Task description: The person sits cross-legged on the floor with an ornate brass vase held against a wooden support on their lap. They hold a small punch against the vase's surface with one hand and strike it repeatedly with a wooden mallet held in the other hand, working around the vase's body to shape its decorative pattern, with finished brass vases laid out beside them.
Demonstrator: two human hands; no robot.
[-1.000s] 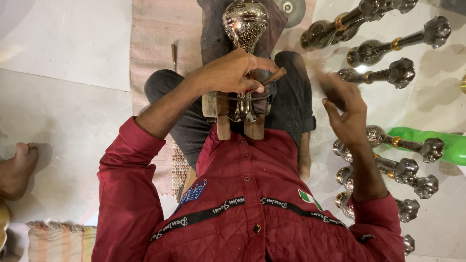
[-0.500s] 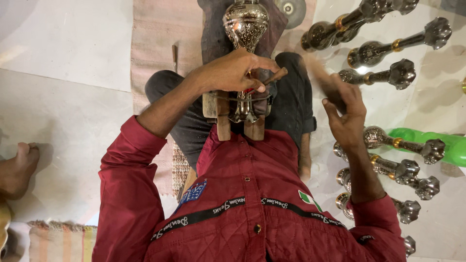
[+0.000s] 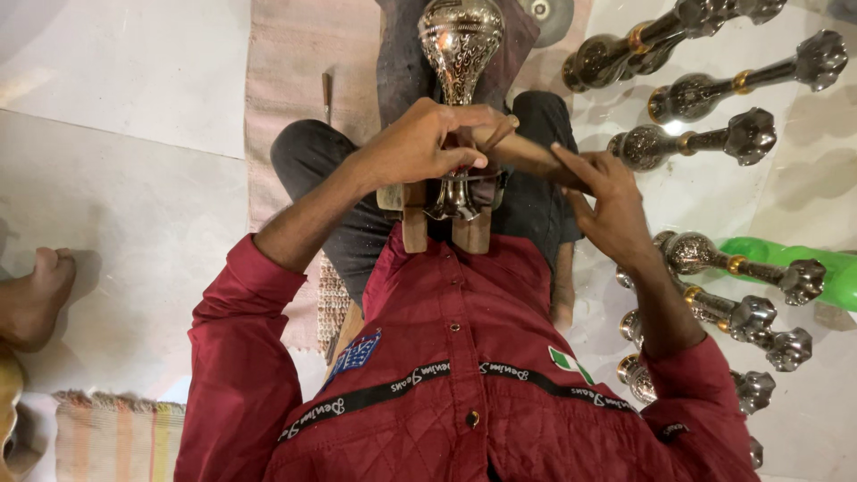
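My left hand (image 3: 420, 147) is gripping the neck of the engraved metal vase (image 3: 461, 40), which is resting on the wooden block (image 3: 415, 223) over my lap. My right hand (image 3: 603, 201) is clasping a wooden-handled tool (image 3: 527, 156) against it, finished vases (image 3: 705, 143) lying alongside.

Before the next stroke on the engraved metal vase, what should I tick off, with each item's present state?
1. Left hand grips the engraved metal vase at its neck: ok.
2. Vase base sits between the wooden blocks: ok.
3. Right hand holds the wooden-handled tool: ok.
4. Tool tip placed on the metal: cannot tell, the left hand hides it.
5. Finished pieces lie on the floor, apart from the work: ok.
6. Bystander's bare foot stays well away: ok.
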